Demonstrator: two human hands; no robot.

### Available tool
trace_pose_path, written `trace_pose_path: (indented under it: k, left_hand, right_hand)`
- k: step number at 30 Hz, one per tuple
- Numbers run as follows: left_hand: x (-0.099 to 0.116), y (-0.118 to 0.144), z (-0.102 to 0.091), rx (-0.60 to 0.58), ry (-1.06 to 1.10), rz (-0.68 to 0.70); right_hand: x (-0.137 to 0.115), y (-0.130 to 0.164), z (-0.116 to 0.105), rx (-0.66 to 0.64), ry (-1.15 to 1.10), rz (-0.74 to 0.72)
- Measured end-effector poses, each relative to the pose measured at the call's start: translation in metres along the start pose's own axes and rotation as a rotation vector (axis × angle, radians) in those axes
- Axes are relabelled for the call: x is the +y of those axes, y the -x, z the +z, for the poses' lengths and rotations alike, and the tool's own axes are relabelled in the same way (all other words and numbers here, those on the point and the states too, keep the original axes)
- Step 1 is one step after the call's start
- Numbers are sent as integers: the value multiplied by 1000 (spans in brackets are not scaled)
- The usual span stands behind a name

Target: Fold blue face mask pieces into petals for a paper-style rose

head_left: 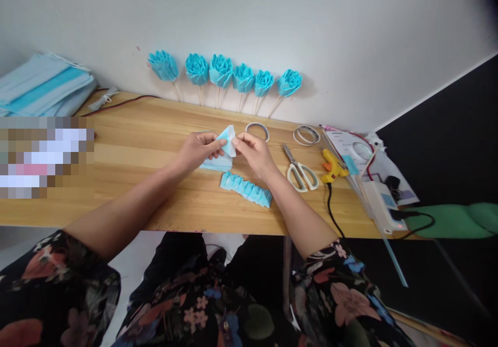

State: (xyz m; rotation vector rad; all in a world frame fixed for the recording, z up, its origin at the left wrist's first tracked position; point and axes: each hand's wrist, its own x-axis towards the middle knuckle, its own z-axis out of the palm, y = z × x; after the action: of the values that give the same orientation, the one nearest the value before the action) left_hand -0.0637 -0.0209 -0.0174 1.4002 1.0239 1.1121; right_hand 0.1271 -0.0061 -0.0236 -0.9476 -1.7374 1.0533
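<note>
A folded piece of blue and white mask fabric (229, 140), roughly triangular, is held up between my two hands over the wooden table (128, 139). My left hand (204, 147) pinches its blue left side. On its white right edge the fingers of my right hand (251, 150) are closed. Beneath them lie flat blue pieces of fabric (218, 164), partly covered by my left hand. Just nearer to me is an overlapping row of folded blue pieces (246, 189), close to my right wrist.
Several blue fabric flowers on sticks (221, 72) lean against the wall. To the right are tape rolls (306, 135), scissors (299, 170), a yellow glue gun (332, 166) with its cord, and a power strip (384, 209). Stacked masks (42, 85) lie at the far left.
</note>
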Motion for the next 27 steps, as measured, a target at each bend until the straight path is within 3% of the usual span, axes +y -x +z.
trace_pose_path:
  k: [6,13,19,27]
  left_hand:
    - [0,-2,-3,16,243,-93]
    - [1,-4,-3,31,295,-157]
    - [-4,-4,-4,31,198,-121]
    - [4,1,0,35,77,-70]
  right_hand:
    - [1,-1,-6,131,272,-230]
    - [2,1,-2,61,484,-397]
    - [-2,0,-3,45,429,-334]
    - [0,1,0,26,161,-148]
